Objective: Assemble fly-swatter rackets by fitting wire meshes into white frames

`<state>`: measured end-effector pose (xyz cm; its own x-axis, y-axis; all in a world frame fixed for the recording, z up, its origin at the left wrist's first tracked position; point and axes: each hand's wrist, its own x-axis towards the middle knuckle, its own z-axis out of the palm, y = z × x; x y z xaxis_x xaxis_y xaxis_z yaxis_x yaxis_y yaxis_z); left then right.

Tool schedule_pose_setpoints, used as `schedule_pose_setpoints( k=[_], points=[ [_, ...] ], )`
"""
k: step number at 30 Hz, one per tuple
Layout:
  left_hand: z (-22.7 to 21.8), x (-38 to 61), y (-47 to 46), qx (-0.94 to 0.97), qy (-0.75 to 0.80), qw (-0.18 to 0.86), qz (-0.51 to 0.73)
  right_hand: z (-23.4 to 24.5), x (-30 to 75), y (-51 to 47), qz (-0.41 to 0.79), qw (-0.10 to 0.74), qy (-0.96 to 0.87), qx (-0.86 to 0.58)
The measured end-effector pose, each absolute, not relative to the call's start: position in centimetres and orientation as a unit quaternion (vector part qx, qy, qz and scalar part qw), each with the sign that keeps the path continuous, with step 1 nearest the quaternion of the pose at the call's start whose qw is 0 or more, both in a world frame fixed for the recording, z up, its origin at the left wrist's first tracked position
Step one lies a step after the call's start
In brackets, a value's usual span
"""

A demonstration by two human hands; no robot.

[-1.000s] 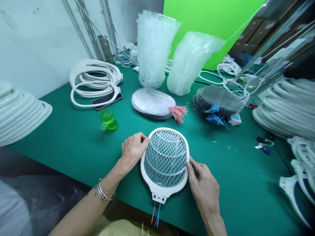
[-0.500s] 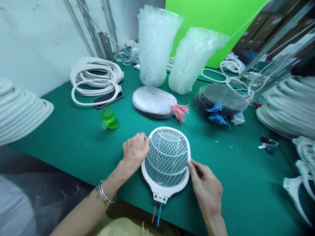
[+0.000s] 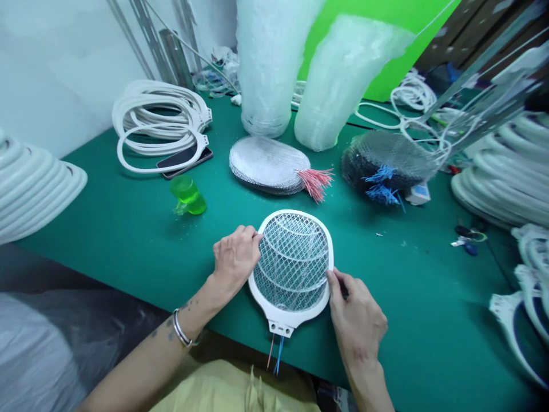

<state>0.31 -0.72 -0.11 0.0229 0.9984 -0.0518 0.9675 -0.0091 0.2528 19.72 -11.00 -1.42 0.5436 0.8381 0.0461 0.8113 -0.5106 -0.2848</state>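
pinching the white frame (image 3: 283, 318) by its sides, grips narrow, left hand (image 3: 237, 258) and right hand (image 3: 358, 309) held it on the table (image 3: 429, 309) — mesh (image 3: 294, 263) seemed fitted, wires (image 3: 279, 355) hung below; mesh stack (image 3: 266, 163) and loose frames (image 3: 124, 109) lay unjoined.

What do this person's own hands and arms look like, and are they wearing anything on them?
The left hand and right hand are both ungloved, with no sleeves visible. A shiny silver bracelet circles the left wrist, with small, dark tattoo-like marks nearby. The right wrist has no jewellery.
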Motion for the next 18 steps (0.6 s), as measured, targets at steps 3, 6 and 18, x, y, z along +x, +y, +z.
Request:
schedule_pose_setpoints(
  k=[3,6,18],
  points=[
    [-0.4,0.0,-0.7,0.717,0.680,0.126,0.085,-1.4,19.5,-11.0,0.059,0.127,-0.476,-0.868],
    [-0.8,-0.3,-0.5,0.707,0.686,0.136,0.102,-1.3,19.5,-11.0,0.073,0.129,-0.474,-0.868],
    [-2.4,-0.8,-0.3,0.831,0.524,0.100,0.156,-4.2,20.2,-10.9,0.003,0.231,-0.619,-0.751]
  ],
)
